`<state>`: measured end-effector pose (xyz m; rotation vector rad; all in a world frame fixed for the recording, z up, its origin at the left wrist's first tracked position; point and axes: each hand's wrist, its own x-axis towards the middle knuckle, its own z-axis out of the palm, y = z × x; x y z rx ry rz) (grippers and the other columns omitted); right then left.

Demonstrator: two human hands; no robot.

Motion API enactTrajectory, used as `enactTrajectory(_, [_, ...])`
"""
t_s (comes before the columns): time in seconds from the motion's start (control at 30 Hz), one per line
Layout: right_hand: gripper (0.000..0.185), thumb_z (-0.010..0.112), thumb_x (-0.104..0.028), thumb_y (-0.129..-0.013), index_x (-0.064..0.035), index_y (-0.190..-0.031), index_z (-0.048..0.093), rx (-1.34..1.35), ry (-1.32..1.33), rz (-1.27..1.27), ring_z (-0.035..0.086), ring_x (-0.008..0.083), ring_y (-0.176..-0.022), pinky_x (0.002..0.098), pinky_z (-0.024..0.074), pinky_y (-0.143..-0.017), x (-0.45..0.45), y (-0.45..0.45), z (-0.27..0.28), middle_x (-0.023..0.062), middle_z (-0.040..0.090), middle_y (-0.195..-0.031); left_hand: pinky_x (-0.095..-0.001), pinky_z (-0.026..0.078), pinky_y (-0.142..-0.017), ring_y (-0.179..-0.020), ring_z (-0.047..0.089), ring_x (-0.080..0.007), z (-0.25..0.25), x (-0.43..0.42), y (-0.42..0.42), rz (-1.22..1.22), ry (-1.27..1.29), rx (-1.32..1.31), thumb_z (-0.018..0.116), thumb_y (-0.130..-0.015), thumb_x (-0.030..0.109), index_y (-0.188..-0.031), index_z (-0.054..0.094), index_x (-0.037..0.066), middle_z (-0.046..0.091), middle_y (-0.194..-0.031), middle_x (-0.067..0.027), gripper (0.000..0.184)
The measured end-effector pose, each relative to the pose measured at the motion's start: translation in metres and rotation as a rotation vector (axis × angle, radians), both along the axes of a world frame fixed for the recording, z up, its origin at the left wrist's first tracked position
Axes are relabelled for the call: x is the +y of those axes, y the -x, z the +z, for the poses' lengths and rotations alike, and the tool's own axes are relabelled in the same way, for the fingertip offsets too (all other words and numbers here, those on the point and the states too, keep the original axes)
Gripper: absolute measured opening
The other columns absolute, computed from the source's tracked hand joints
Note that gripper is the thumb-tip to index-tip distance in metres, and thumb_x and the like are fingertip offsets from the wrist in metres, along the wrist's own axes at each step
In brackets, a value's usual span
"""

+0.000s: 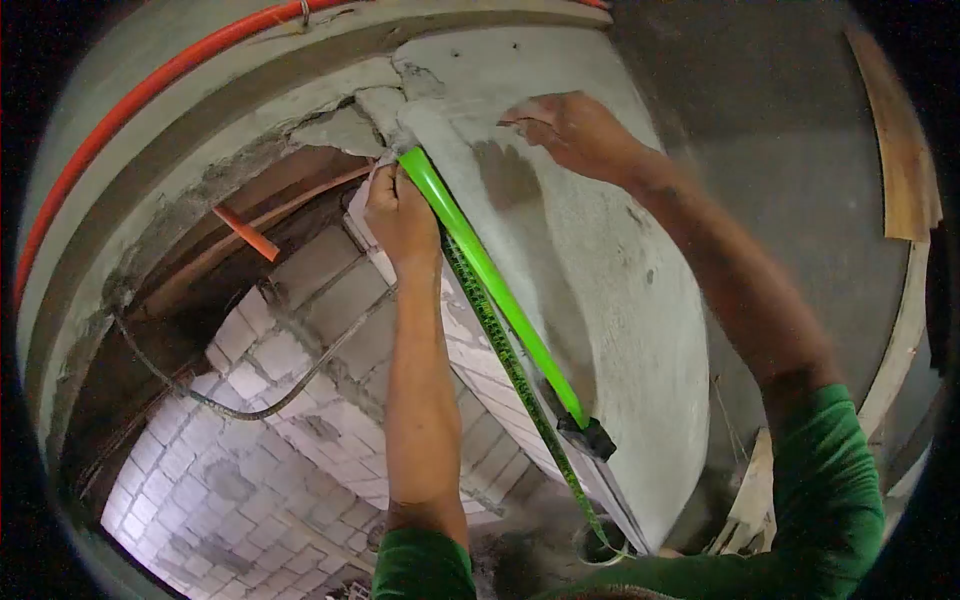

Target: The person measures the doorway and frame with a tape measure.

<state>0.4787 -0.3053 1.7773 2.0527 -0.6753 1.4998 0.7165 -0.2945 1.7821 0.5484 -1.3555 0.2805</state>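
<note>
My left hand (pixel 400 215) is closed at the upper end of a bright green measuring tape (pixel 490 275), at the edge of a pale plastered wall (pixel 630 330). The tape slants down to a black piece (pixel 588 440) at its lower end. Beside it runs a dark strip with green markings (pixel 515 375), reaching a loop near the bottom. My right hand (pixel 575 130) is raised against the upper plaster, its fingers pinched together. What they hold, if anything, is too small to make out. A darker damp-looking patch (pixel 508 175) shows on the plaster below it.
An orange conduit (pixel 120 125) curves along the upper left, and a short orange pipe stub (pixel 247 235) sticks out of the opening. A grey flexible conduit (pixel 240 412) hangs before the block wall (pixel 190 480). Wooden boards (pixel 893 150) stand at the right.
</note>
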Motion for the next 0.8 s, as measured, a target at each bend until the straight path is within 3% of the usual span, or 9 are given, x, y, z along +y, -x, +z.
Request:
enactTrajectory(0.03, [0.026, 0.054, -0.026, -0.096, -0.0134, -0.115, 0.066, 0.008, 0.002, 0.002, 0.065, 0.0386, -0.097, 0.0501, 0.0514, -0.086, 0.002, -0.011, 0.007, 0.0162, 0.070, -0.101, -0.0341, 0.045, -0.064, -0.067, 0.057, -0.0176, 0.000, 0.002, 0.000, 0.041, 0.019, -0.008, 0.055, -0.096, 0.013, -0.092, 0.067, -0.005, 0.066, -0.076, -0.0126, 0.022])
enactTrajectory(0.1, [0.027, 0.054, -0.013, -0.091, -0.0067, -0.115, 0.067, -0.020, 0.129, -0.010, 0.067, 0.0356, -0.088, 0.0428, 0.0519, -0.081, 0.003, -0.028, 0.018, 0.0174, 0.070, -0.099, -0.0349, 0.045, -0.065, -0.067, 0.058, -0.0208, -0.001, 0.004, -0.001, 0.013, 0.042, -0.002, 0.055, -0.095, 0.014, -0.093, 0.067, -0.004, 0.067, -0.077, -0.0145, 0.021])
enactTrajectory(0.17, [0.026, 0.054, -0.013, -0.091, -0.0071, -0.113, 0.068, -0.015, 0.187, 0.006, 0.067, 0.0358, -0.088, 0.0431, 0.0520, -0.080, -0.003, -0.040, 0.028, 0.0173, 0.071, -0.098, -0.0354, 0.046, -0.066, -0.067, 0.058, -0.0219, 0.002, 0.005, -0.004, 0.103, -0.030, -0.021, 0.055, -0.095, 0.014, -0.093, 0.067, -0.003, 0.067, -0.078, -0.0149, 0.021])
enactTrajectory(0.2, [0.026, 0.054, -0.014, -0.091, -0.0076, -0.112, 0.068, -0.021, 0.241, 0.019, 0.067, 0.0360, -0.088, 0.0435, 0.0520, -0.080, -0.002, -0.047, 0.032, 0.0172, 0.071, -0.097, -0.0352, 0.047, -0.066, -0.067, 0.058, -0.0206, 0.000, 0.004, -0.003, 0.101, 0.074, -0.032, 0.055, -0.095, 0.014, -0.092, 0.067, -0.003, 0.067, -0.077, -0.0143, 0.021])
enactTrajectory(0.33, [0.025, 0.053, -0.013, -0.091, -0.0096, -0.110, 0.069, -0.034, 0.138, 0.003, 0.067, 0.0362, -0.086, 0.0438, 0.0518, -0.079, 0.005, -0.054, 0.039, 0.0174, 0.070, -0.096, -0.0359, 0.046, -0.065, -0.067, 0.058, -0.0195, 0.001, 0.005, -0.006, 0.019, 0.008, -0.031, 0.055, -0.095, 0.014, -0.090, 0.066, -0.002, 0.066, -0.076, -0.0139, 0.020])
enactTrajectory(0.4, [0.027, 0.051, -0.032, -0.096, -0.0198, -0.112, 0.069, 0.008, 0.066, 0.017, 0.066, 0.0389, -0.094, 0.0510, 0.0531, -0.086, 0.006, -0.054, 0.046, 0.0135, 0.070, -0.100, -0.0364, 0.046, -0.065, -0.068, 0.059, -0.0205, 0.002, 0.004, -0.006, 0.019, 0.020, -0.024, 0.055, -0.095, 0.014, -0.090, 0.066, -0.002, 0.066, -0.076, -0.0146, 0.021])
enactTrajectory(0.7, [0.026, 0.048, -0.030, -0.099, -0.0194, -0.112, 0.068, 0.157, 0.257, -0.119, 0.066, 0.0396, -0.093, 0.0525, 0.0536, -0.083, -0.001, -0.052, 0.060, 0.0132, 0.070, -0.101, -0.0380, 0.047, -0.067, -0.069, 0.060, -0.0262, 0.004, 0.000, -0.005, 0.088, 0.050, -0.016, 0.055, -0.094, 0.012, -0.091, 0.067, -0.004, 0.067, -0.079, -0.0184, 0.020])
enactTrajectory(0.8, [0.025, 0.050, -0.028, -0.098, -0.0169, -0.112, 0.067, 0.171, 0.179, -0.183, 0.067, 0.0386, -0.093, 0.0522, 0.0550, -0.080, 0.008, -0.050, 0.060, 0.0138, 0.070, -0.099, -0.0375, 0.047, -0.067, -0.068, 0.060, -0.0257, 0.003, 0.003, -0.002, 0.097, 0.052, -0.015, 0.056, -0.094, 0.013, -0.091, 0.066, -0.004, 0.066, -0.078, -0.0182, 0.020])
